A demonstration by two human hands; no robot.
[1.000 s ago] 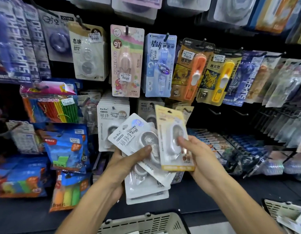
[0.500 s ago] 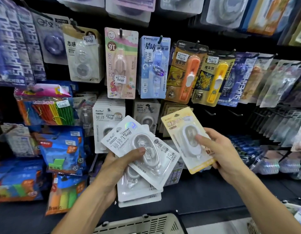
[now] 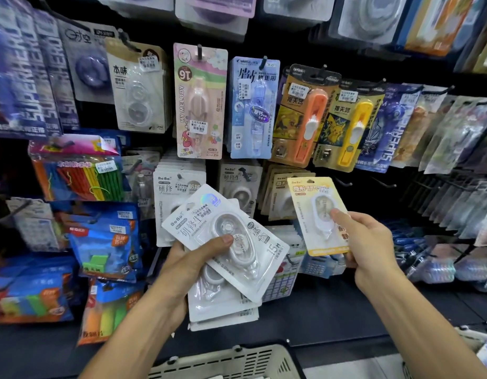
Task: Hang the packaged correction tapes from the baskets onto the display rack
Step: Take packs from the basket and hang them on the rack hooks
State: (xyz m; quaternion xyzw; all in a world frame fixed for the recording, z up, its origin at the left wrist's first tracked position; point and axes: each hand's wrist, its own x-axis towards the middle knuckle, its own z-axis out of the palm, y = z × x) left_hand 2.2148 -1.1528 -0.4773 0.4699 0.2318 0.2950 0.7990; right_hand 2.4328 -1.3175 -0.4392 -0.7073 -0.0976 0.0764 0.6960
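My right hand (image 3: pixel 370 242) pinches the yellow-carded correction tape (image 3: pixel 316 214), thumb on the blister, fingers curled behind, long axis nearly upright, hang hole at twelve o'clock. The matching tan stack (image 3: pixel 280 192) hangs on its peg just beyond, toward ten o'clock, so this hand is the nearer. My left hand (image 3: pixel 193 263) grips the fanned white packs (image 3: pixel 226 242), thumb pressed across the top one. A basket (image 3: pixel 228 362) sits at six o'clock.
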